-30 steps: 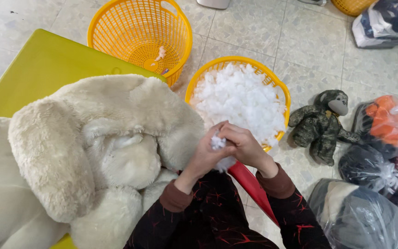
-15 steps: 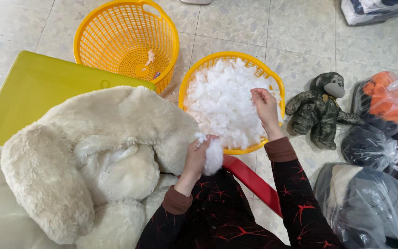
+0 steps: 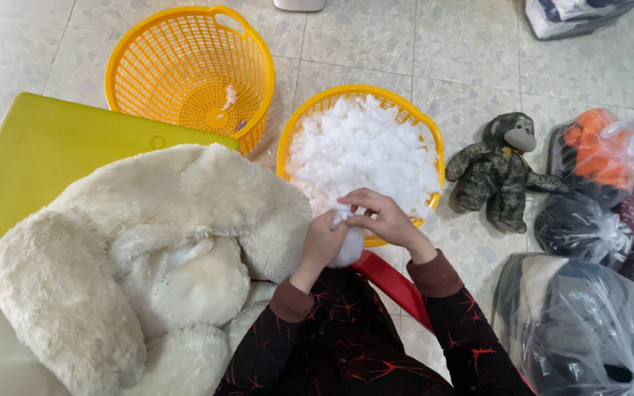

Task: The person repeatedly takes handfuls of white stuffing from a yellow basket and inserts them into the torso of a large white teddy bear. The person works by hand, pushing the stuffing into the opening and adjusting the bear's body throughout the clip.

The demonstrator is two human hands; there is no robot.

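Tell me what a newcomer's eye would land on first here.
The huge cream plush toy fills the lower left, lying partly over a yellow-green board. Beside it, the left hand and right hand meet over a tuft of white stuffing, in front of a yellow basket heaped with it. A nearly empty basket stands behind.

You have two orange baskets (image 3: 192, 70) (image 3: 412, 117), one cream plush toy (image 3: 148, 271), one grey plush monkey (image 3: 500, 172), and several bagged bundles (image 3: 588, 323).

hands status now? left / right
Left hand: closed on a clump of white stuffing.
Right hand: fingers pinching the same stuffing at its top.
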